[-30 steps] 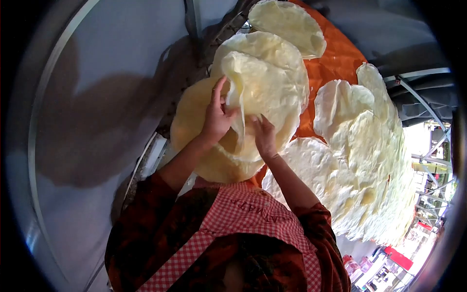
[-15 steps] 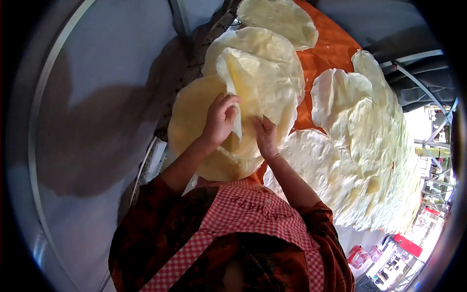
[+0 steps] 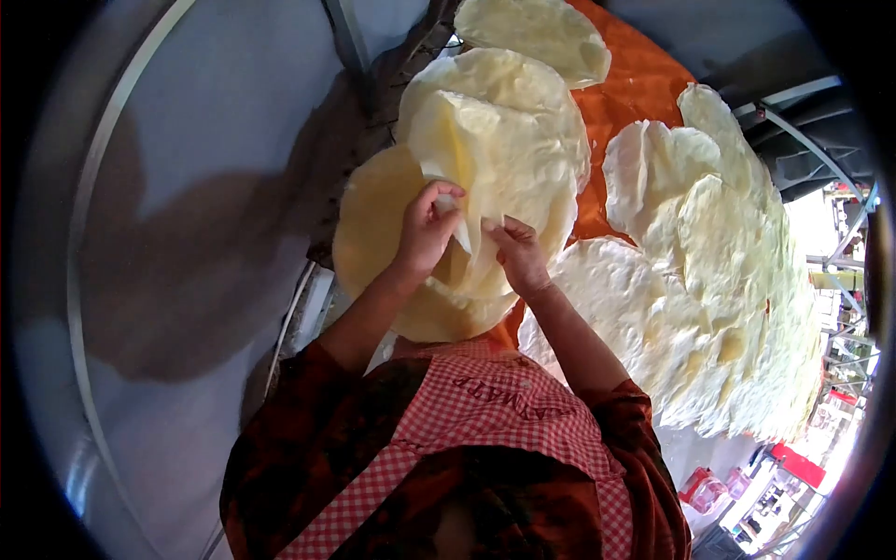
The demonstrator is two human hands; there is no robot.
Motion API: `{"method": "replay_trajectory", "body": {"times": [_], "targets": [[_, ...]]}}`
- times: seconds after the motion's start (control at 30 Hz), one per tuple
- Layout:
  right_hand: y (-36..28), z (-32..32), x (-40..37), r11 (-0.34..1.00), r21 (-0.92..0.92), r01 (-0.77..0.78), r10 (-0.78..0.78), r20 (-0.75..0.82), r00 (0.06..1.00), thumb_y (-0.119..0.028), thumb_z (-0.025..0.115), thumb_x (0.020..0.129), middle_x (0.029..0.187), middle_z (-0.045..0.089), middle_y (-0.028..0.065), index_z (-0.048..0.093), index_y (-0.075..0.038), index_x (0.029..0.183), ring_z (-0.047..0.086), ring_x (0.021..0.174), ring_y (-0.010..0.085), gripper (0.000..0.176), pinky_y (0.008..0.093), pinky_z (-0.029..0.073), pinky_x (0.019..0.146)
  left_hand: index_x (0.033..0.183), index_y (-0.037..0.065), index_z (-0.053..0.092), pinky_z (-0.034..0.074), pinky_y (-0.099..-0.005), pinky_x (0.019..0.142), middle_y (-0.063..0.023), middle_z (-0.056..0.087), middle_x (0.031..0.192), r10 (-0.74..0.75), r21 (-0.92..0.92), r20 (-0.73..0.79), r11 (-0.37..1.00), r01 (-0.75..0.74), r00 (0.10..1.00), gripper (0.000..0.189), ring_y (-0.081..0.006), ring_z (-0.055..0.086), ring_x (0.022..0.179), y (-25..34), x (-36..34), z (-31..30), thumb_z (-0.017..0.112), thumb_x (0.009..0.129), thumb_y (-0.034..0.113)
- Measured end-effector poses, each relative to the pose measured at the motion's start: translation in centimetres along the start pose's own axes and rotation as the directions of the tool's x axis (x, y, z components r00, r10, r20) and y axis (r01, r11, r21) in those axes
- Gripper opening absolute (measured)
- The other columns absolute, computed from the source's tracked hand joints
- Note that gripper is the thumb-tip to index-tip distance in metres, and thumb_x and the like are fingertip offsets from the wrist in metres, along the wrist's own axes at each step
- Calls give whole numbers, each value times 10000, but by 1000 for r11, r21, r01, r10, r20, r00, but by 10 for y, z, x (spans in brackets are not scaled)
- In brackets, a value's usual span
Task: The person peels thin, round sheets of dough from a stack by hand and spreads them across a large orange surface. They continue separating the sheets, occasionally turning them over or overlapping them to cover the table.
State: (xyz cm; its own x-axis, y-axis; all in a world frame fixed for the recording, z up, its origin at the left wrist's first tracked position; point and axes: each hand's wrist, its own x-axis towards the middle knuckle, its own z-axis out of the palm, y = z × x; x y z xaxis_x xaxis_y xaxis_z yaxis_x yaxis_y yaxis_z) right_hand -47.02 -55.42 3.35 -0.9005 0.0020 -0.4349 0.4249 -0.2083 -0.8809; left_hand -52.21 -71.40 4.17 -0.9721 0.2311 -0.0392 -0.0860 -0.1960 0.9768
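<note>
A thin, pale round flatbread (image 3: pixel 481 187) is partly lifted and creased, with a fold standing up between my hands. My left hand (image 3: pixel 429 229) is closed, its thumb and fingers pinching the raised edge. Just right of it, my right hand (image 3: pixel 518 257) pinches the same sheet between thumb and fingertips. Below my left hand lies a smoother, yellower round flatbread (image 3: pixel 369 219), partly covered by my arm. Another wrinkled flatbread (image 3: pixel 509 79) lies beneath the lifted one at its far side.
An orange cloth (image 3: pixel 644 79) shows between the breads. At right, a broad spread of overlapping flatbreads (image 3: pixel 691 308) covers the surface. One more flatbread (image 3: pixel 537 37) lies at the far end. A grey fabric wall (image 3: pixel 205 112) with a metal pole stands close on the left.
My right hand has turned inward, its fingertips now pinching the sheet closer to my left hand. The lifted flap stands a little differently, and the whole view has shifted slightly.
</note>
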Motion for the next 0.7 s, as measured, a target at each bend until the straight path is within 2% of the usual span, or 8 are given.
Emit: {"method": "replay_trajectory", "body": {"times": [0.03,0.17,0.23,0.27,0.3,0.43,0.53,0.7], "targets": [[2,2,-2,1000,-3,22,-22,7,1000,-210,600,880,701,562,-54,667,-55,960,445,597,31,187,190,357,540,930,30,550,431,-226,635,14,549,826,38,-24,-15,999,-38,999,159,-63,505,723,-1,-2,2,601,786,-14],[15,13,3,978,-77,192,-190,32,981,-250,598,886,810,606,-5,627,-15,1039,525,732,74,282,231,438,653,932,27,551,431,-218,656,13,564,852,110,283,-82,955,-83,991,159,-62,505,737,-10,-4,1,630,794,18],[5,28,-3,981,-61,183,-183,0,983,-246,599,887,868,623,29,596,7,1084,538,795,109,321,259,449,718,942,23,551,432,-218,656,12,569,869,121,374,-80,924,-83,989,166,-59,504,745,-13,-3,-1,639,801,32],[1,34,-5,982,-56,178,-179,-16,984,-244,600,887,897,631,46,581,19,1107,544,826,126,343,273,455,751,942,20,555,430,-216,655,12,573,867,120,287,-65,953,-96,991,154,-56,501,743,-16,-3,-3,635,812,38],[19,33,5,879,-335,340,-382,-67,922,-219,614,873,841,631,109,573,23,1069,543,764,150,314,299,459,703,942,18,558,428,-214,653,12,576,866,119,197,-51,975,-107,992,142,-53,497,741,-21,-3,-4,630,823,44],[11,34,19,837,-297,460,-479,8,878,-190,640,831,725,544,183,559,20,887,523,643,194,232,330,445,601,932,9,575,412,-198,647,19,576,824,27,51,-52,998,-24,998,72,-38,484,732,-27,0,-12,582,866,35],[-1,18,20,814,-512,276,-315,11,949,-149,616,833,708,548,175,572,23,848,522,631,187,178,316,437,588,954,24,594,396,-198,723,40,552,810,21,66,-22,998,-20,1000,83,-41,490,763,-17,-4,-10,550,892,57],[5,-3,20,848,-394,354,-414,-76,907,-134,562,856,697,564,106,589,25,844,512,619,139,162,304,430,565,960,25,598,393,-190,706,47,544,798,32,78,41,996,-35,999,93,-35,479,749,-13,-3,-10,545,888,51]]}}
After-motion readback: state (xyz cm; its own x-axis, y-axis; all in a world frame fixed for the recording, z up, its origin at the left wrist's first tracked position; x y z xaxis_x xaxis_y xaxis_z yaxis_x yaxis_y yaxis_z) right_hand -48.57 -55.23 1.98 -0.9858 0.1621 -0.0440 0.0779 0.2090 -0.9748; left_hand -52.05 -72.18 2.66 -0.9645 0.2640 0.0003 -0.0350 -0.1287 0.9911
